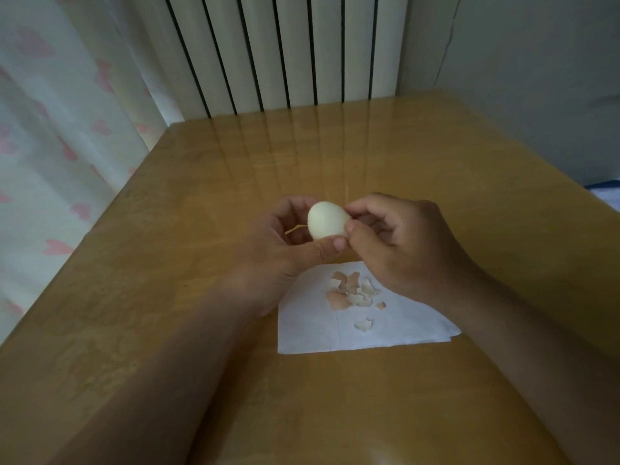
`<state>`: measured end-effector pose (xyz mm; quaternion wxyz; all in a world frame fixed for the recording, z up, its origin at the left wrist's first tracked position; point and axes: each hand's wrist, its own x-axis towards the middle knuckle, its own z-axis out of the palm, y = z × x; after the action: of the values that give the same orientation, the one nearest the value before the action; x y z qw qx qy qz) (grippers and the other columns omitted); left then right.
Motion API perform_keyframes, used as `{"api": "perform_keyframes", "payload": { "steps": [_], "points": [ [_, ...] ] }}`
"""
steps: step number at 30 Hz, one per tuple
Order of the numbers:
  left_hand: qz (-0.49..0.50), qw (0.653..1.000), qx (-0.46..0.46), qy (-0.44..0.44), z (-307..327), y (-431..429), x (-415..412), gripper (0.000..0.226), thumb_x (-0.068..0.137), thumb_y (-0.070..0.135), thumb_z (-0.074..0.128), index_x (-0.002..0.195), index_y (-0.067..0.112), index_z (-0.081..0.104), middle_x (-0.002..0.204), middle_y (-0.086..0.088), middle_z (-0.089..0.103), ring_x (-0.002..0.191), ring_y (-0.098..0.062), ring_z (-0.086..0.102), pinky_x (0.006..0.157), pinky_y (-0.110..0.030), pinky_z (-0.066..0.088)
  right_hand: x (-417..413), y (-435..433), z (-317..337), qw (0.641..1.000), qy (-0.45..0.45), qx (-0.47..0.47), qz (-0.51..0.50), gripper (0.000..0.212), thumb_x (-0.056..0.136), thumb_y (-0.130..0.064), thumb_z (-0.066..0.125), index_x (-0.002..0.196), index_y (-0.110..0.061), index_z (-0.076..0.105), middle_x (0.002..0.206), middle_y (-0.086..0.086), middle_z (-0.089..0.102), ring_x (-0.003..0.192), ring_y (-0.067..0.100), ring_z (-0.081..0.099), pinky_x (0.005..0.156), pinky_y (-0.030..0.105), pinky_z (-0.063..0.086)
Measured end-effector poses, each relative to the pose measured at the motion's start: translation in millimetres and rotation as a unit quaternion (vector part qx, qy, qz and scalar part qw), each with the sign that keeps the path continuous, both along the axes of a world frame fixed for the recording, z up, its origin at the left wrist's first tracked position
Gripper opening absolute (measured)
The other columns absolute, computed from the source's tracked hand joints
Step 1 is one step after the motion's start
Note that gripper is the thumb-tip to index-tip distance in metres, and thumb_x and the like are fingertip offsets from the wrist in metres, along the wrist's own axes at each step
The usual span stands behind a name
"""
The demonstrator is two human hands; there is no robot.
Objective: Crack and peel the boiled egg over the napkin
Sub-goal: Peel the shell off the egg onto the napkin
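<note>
A boiled egg (pixel 327 220), its visible side smooth, white and bare of shell, is held above the table just beyond the napkin. My left hand (pixel 278 253) cups it from the left, thumb under it. My right hand (pixel 402 243) pinches at the egg's right end with thumb and forefinger. A white paper napkin (pixel 396 327) lies flat below and toward me, with several brown and white shell pieces (pixel 352 290) heaped on its far part. A thin yellowish strand (pixel 295 228) shows by my left palm.
The wooden table (pixel 201 297) has its left edge along a curtain with pink hearts (pixel 50 162). A white ribbed radiator (pixel 275 52) stands behind the far edge. A grey wall is at the right.
</note>
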<state>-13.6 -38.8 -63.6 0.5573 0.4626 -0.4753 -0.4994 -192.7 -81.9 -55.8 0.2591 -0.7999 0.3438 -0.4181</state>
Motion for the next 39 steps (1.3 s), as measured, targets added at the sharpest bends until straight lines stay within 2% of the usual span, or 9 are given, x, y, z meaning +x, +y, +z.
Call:
{"api": "perform_keyframes", "payload": {
  "steps": [4,8,12,15,22,25,32,35,39],
  "points": [
    [0.011,1.0,0.0,-0.009,-0.5,-1.0,-1.7,0.045,0.064,0.008,0.086,0.104,0.015,0.067,0.103,-0.003,0.07,0.094,-0.022,0.07,0.084,-0.037,0.058,1.2,-1.6,-0.7,0.994,0.038,-0.1,-0.019,0.021,0.092,-0.015,0.057,0.101,-0.007,0.073,0.068,-0.002,0.068,0.055,0.008,0.062,0.047,0.028,0.047],
    [0.009,1.0,-0.001,0.0,-1.6,-1.1,-3.0,0.046,0.066,0.007,0.084,0.109,0.013,0.066,0.108,-0.007,0.07,0.1,-0.027,0.071,0.089,-0.043,0.058,1.6,-1.7,-1.4,0.991,0.029,-0.121,-0.04,0.018,0.09,-0.017,0.06,0.096,-0.007,0.074,0.07,-0.001,0.07,0.059,0.009,0.064,0.049,0.031,0.052],
    [-0.034,0.996,0.008,0.087,1.0,-1.5,-2.4,0.047,0.075,0.0,0.076,0.12,0.007,0.063,0.115,-0.016,0.068,0.105,-0.031,0.07,0.095,-0.045,0.057,-1.4,-2.7,0.3,0.997,-0.029,-0.056,-0.054,0.011,0.089,-0.011,0.063,0.091,-0.011,0.074,0.067,-0.004,0.068,0.064,0.01,0.064,0.052,0.024,0.052],
    [-0.06,0.989,0.021,0.134,2.4,-0.5,-1.8,0.041,0.079,-0.002,0.066,0.119,0.007,0.064,0.112,-0.017,0.07,0.102,-0.03,0.071,0.098,-0.048,0.055,-2.0,-2.8,1.4,0.998,-0.048,-0.007,-0.046,0.008,0.088,-0.011,0.064,0.088,-0.012,0.072,0.067,0.002,0.067,0.062,0.015,0.064,0.053,0.032,0.055],
    [-0.04,0.99,0.034,0.131,5.9,0.8,-2.5,0.046,0.072,0.007,0.085,0.115,0.014,0.07,0.109,-0.016,0.07,0.092,-0.023,0.073,0.081,-0.032,0.06,-1.8,-3.5,5.1,0.994,-0.082,0.075,-0.001,0.009,0.088,-0.012,0.067,0.082,-0.019,0.069,0.07,0.004,0.066,0.066,0.026,0.066,0.054,0.047,0.057],
    [-0.039,0.989,0.036,0.142,5.7,0.4,-1.3,0.038,0.078,0.004,0.072,0.114,0.014,0.07,0.11,-0.017,0.069,0.093,-0.025,0.073,0.083,-0.035,0.061,-1.1,-4.5,4.2,0.994,-0.083,0.076,-0.01,0.009,0.086,-0.013,0.065,0.079,-0.018,0.068,0.066,0.003,0.065,0.063,0.027,0.065,0.053,0.049,0.056],
    [-0.059,0.979,0.049,0.188,7.9,-0.2,1.6,0.045,0.079,0.002,0.066,0.124,0.006,0.061,0.103,-0.018,0.072,0.096,-0.034,0.072,0.08,-0.037,0.062,-3.0,-7.6,5.7,0.991,-0.094,0.086,-0.049,0.009,0.078,-0.018,0.058,0.071,-0.017,0.064,0.059,0.008,0.062,0.056,0.033,0.061,0.05,0.051,0.053],
    [-0.064,0.976,0.046,0.204,8.3,-1.4,4.3,0.039,0.082,0.005,0.064,0.121,0.007,0.061,0.103,-0.016,0.072,0.098,-0.033,0.072,0.08,-0.037,0.062,-7.1,-8.7,7.1,0.996,-0.068,0.048,-0.025,0.011,0.083,-0.011,0.063,0.074,-0.015,0.068,0.061,0.008,0.063,0.056,0.028,0.059,0.051,0.045,0.052],
    [-0.03,0.983,0.036,0.179,7.3,-4.0,6.5,0.033,0.083,0.013,0.064,0.116,0.013,0.065,0.098,-0.006,0.073,0.087,-0.017,0.07,0.072,-0.029,0.059,-11.8,-7.9,5.5,0.998,0.034,0.019,0.052,0.012,0.083,-0.009,0.068,0.077,-0.016,0.075,0.062,0.005,0.067,0.055,0.02,0.061,0.052,0.038,0.051]
  ]
}}
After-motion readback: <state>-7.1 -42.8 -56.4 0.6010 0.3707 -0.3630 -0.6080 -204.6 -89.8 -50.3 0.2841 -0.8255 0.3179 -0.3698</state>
